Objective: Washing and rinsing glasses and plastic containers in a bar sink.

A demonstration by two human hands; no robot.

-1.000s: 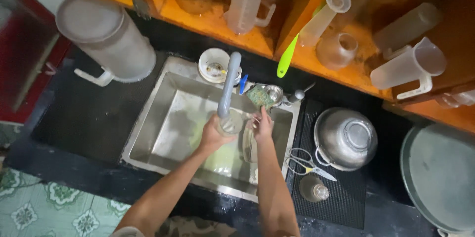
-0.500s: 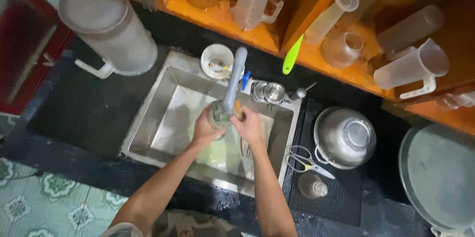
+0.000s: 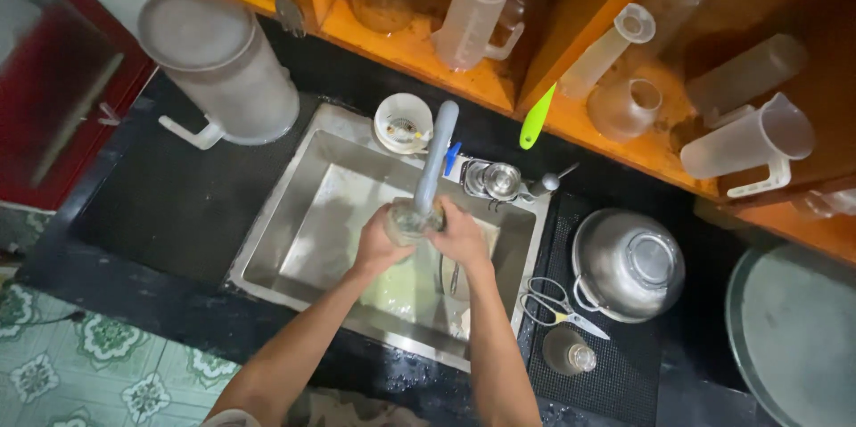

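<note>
Both my hands are over the steel sink (image 3: pixel 294 213), under the spout of the grey tap (image 3: pixel 434 160). My left hand (image 3: pixel 379 249) and my right hand (image 3: pixel 462 235) together clasp a small clear glass (image 3: pixel 406 220), held just below the spout. The sink bottom holds pale, cloudy water with a flat utensil lying in it, partly hidden by my right forearm.
A large plastic jug (image 3: pixel 218 66) stands left of the sink. A white dish (image 3: pixel 403 122) sits behind it. To the right are a steel bowl (image 3: pixel 629 262), scissors (image 3: pixel 557 307) and a small jar (image 3: pixel 569 353). Orange shelves (image 3: pixel 419 53) above carry plastic pitchers and glassware.
My right hand has come back from the far rim of the sink to join my left hand on the glass under the tap. The camera view has shifted slightly.
</note>
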